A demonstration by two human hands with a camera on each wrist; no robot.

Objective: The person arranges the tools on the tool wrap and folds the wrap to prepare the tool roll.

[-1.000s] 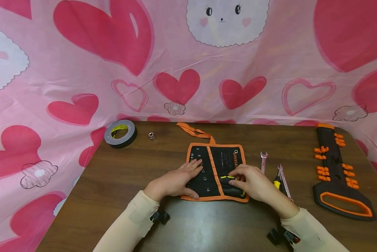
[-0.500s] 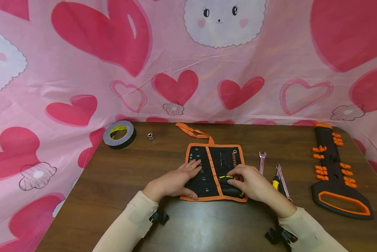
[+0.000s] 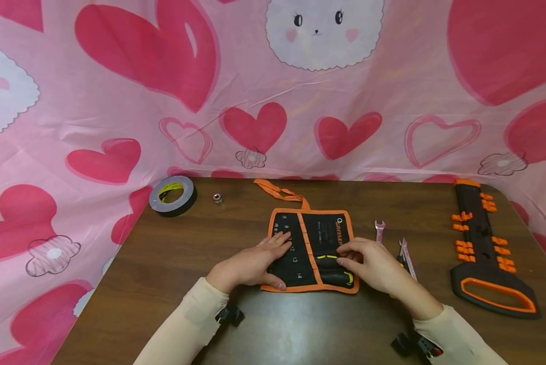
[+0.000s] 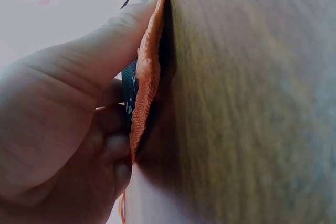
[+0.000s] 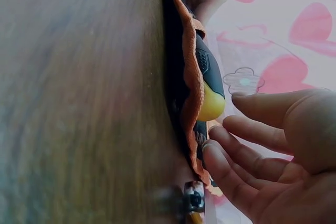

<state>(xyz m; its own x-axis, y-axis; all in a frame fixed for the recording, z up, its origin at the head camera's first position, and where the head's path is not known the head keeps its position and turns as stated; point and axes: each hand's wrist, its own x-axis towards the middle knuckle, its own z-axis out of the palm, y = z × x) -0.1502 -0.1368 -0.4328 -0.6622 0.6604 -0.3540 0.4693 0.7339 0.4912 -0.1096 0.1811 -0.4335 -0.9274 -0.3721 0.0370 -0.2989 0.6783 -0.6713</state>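
A black tool pouch with orange edging point(image 3: 332, 228) lies spread on the table, numbers printed down its left half. My left hand point(image 3: 255, 263) rests flat on that half, and its thumb lies along the orange edge point(image 4: 149, 66). On the right half, a black tool handle with a yellow end point(image 5: 211, 103) sits in the pouch; its inserted part is hidden. My right hand point(image 3: 373, 261) hovers at the pouch's right edge, fingers loosely bent. In the right wrist view, a gap shows between the fingertips and the handle, with nothing held.
Right of the pouch lie a small wrench point(image 3: 380, 230), another wrench point(image 3: 408, 258) and a yellow-and-black tool partly behind my right arm. A black rack with orange clips point(image 3: 482, 228) stands farther right. Back left are a tape roll point(image 3: 186, 197) and a metal socket point(image 3: 218, 198).
My right hand has drawn back slightly to the right from the tool handle, uncovering its yellow end. The left hand stays in place on the pouch.
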